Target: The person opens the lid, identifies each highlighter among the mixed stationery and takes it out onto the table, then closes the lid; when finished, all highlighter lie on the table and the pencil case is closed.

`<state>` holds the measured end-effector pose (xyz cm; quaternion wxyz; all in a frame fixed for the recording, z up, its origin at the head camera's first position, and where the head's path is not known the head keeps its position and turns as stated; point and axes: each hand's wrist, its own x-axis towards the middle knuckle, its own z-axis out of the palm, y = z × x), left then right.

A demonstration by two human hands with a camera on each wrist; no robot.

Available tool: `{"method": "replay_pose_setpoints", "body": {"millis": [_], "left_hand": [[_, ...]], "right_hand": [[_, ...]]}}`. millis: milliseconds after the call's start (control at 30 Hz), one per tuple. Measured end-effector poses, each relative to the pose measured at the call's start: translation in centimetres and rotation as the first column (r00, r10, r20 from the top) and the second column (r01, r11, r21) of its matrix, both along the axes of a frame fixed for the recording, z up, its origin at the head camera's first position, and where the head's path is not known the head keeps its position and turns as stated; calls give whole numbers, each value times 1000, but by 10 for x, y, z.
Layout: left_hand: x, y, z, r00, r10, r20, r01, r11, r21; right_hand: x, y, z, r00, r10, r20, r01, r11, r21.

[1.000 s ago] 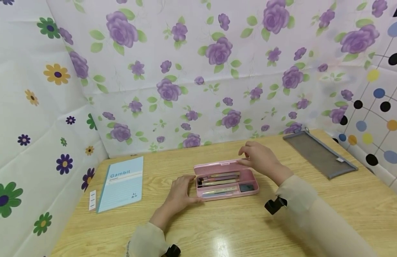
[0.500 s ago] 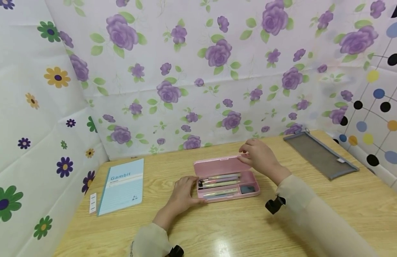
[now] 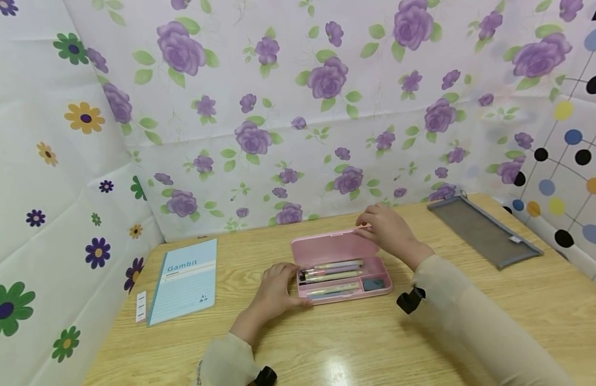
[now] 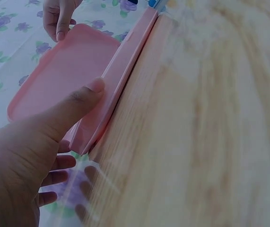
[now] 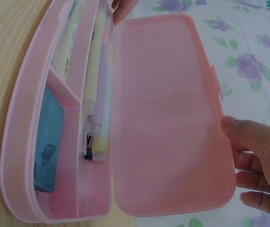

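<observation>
A pink pencil case [image 3: 346, 297] lies on the wooden table with its lid [image 5: 168, 113] raised. Inside it, several pens [image 5: 94, 71] fill the long compartments and a dark teal eraser [image 5: 48, 142] sits in a small one. My left hand [image 3: 273, 292] holds the case's left end, thumb against the front wall and fingers around the end. At the lid's free edge, near its right corner, my right hand [image 3: 387, 233] pinches the rim between thumb and fingers.
To the left lie a light blue notebook [image 3: 184, 284] and a small white strip [image 3: 140, 306]. A grey mesh zip pouch [image 3: 486, 230] rests at the right rear. Floral sheets [image 3: 220, 107] hang behind the table and at its sides.
The right hand has lifted the lid from a low slant to a steeper angle, moving slightly up. The left hand stays on the case's left end.
</observation>
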<state>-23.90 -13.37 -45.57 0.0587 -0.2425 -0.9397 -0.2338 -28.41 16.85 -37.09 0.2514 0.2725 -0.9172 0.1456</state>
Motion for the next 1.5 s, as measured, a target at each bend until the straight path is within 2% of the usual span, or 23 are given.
{"method": "replay_pose_setpoints", "body": {"millis": [367, 633, 833, 1000, 1100, 1367, 1500], "left_hand": [[0, 1, 1, 1000, 2, 2, -2, 1000, 1], [-1, 1, 4, 1000, -10, -29, 9, 999, -35], [-2, 0, 4, 999, -19, -38, 17, 999, -43], [-3, 2, 4, 999, -27, -21, 26, 999, -35], [-3, 1, 3, 999, -33, -18, 32, 999, -28], [-3, 1, 1, 999, -35, -30, 34, 999, -38], [-3, 0, 3, 999, -31, -31, 29, 998, -63]], "right_hand": [[-7, -3, 2, 1000, -30, 0, 30, 1000, 3], [-15, -1, -4, 1000, 12, 12, -12, 1000, -7], [-23, 1, -8, 995, 21, 99, -24, 999, 33], [-30, 6, -15, 965, 10, 262, -13, 1000, 9], [-36, 9, -24, 947, 7, 321, -9, 1000, 4], [-47, 13, -41, 910, 41, 413, -23, 999, -49], [-49, 12, -46, 883, 61, 466, -20, 995, -93]]}}
